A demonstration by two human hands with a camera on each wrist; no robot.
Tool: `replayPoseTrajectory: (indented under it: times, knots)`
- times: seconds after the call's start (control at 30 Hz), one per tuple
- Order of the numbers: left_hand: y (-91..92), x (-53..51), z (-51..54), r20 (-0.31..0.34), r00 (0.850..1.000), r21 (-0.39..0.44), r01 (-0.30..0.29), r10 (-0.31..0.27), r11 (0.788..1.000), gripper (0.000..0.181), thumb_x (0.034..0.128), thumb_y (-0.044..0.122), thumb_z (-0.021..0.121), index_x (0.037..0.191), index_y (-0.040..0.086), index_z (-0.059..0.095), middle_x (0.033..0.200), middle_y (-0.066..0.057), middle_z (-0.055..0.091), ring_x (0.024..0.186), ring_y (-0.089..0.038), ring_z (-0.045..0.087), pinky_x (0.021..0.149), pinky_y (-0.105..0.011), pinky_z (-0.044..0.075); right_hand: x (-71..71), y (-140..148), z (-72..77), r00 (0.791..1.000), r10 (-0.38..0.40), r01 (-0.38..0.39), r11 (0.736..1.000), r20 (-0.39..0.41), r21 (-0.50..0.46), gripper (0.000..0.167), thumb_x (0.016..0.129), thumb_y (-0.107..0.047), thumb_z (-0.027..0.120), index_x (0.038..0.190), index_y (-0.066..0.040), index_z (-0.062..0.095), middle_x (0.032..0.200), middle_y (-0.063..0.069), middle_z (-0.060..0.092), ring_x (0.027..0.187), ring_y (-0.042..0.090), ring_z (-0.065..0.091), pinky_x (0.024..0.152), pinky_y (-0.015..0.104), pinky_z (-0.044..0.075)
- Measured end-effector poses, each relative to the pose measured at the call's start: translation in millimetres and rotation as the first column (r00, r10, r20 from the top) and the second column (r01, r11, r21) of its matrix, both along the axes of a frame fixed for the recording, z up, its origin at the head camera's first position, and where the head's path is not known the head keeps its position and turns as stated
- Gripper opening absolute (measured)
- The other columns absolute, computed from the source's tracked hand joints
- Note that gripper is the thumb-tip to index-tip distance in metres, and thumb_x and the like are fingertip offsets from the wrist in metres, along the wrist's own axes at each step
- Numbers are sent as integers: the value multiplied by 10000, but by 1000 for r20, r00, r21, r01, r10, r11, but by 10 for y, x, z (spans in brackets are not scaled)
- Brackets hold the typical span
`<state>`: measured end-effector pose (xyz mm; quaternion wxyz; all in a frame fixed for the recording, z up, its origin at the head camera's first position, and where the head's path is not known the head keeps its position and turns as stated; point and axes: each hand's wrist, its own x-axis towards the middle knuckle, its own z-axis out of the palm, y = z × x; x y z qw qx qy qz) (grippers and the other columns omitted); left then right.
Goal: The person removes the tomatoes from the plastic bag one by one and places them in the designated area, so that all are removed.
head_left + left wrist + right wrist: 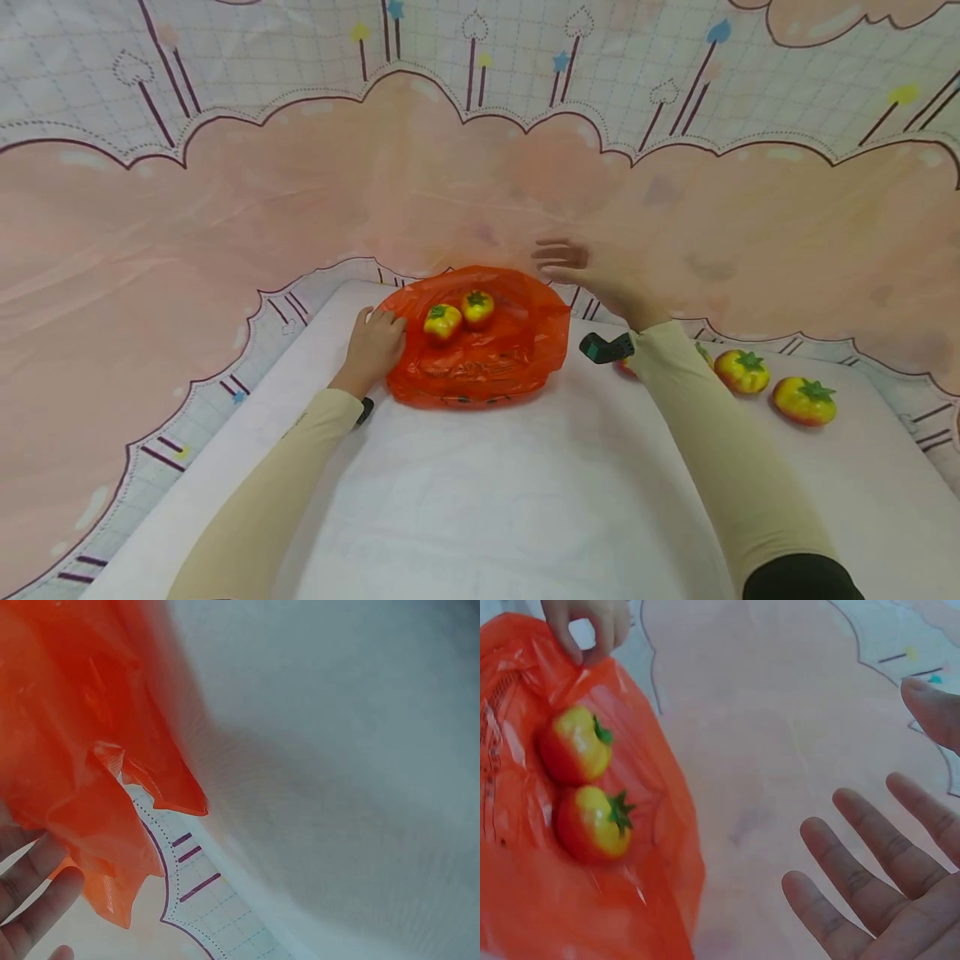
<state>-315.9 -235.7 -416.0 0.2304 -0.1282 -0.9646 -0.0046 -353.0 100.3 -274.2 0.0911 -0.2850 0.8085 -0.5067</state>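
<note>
An orange-red plastic bag (pixel 480 367) lies spread on the white table, its film crinkled. Two red-and-yellow toy tomatoes (pixel 460 317) with green tops rest uncovered on it, side by side; both tomatoes (pixel 589 784) show clearly in the right wrist view. My left hand (pixel 377 343) pinches the bag's left edge between thumb and finger, as the right wrist view shows. Over the far side of the bag, right of the tomatoes, my right hand (pixel 570 260) is raised with fingers spread, holding nothing. In the left wrist view, crumpled bag film (pixel 82 735) lies beside my fingers.
More tomatoes (pixel 741 372) sit on the right of the table, one (pixel 804 402) farthest out and some partly behind my right sleeve. The white tabletop (pixel 510 500) stretches toward me. A patterned cloth (pixel 450 192) hangs beyond the table.
</note>
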Motion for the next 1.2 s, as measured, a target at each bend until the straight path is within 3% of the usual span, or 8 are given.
replayPoseTrajectory:
  times: [0.33, 0.67, 0.93, 1.2]
  knots:
    - [6, 31, -8, 29, 1000, -3, -8, 8, 1000, 168, 873, 139, 608, 987, 20, 642, 991, -175, 655, 1025, -349, 571, 1050, -549, 346, -142, -300, -214, 995, 40, -40, 999, 91, -5, 461, 909, -243, 605, 1336, -125, 474, 1380, 116, 507, 1273, 298, 478, 1096, 474, 353]
    - [30, 28, 1, 26, 1000, -8, -9, 10, 1000, 174, 875, 148, 610, 992, 25, 648, 989, -165, 657, 1016, -339, 575, 1057, -539, 342, -217, -582, -375, 985, -59, 61, 998, 163, -7, 442, 887, -187, 638, 1291, -52, 522, 1330, 137, 547, 1202, 304, 525, 1054, 479, 400]
    - [33, 29, 15, 54, 998, -3, -21, 22, 1000, 204, 877, 164, 619, 1030, 32, 644, 1022, -162, 655, 1040, -334, 564, 1072, -540, 331, -258, -756, -582, 974, -63, 84, 992, 219, -92, 434, 902, -128, 608, 1299, 1, 490, 1364, 214, 496, 1232, 326, 497, 1062, 461, 397]
    - [40, 34, 14, 41, 999, 8, -11, 11, 1000, 194, 879, 153, 612, 1024, 28, 643, 1014, -166, 653, 1044, -338, 557, 1068, -536, 331, -278, -862, -740, 953, -190, 210, 975, 236, -65, 427, 880, -155, 647, 1276, -51, 526, 1333, 114, 522, 1202, 292, 505, 1056, 447, 409]
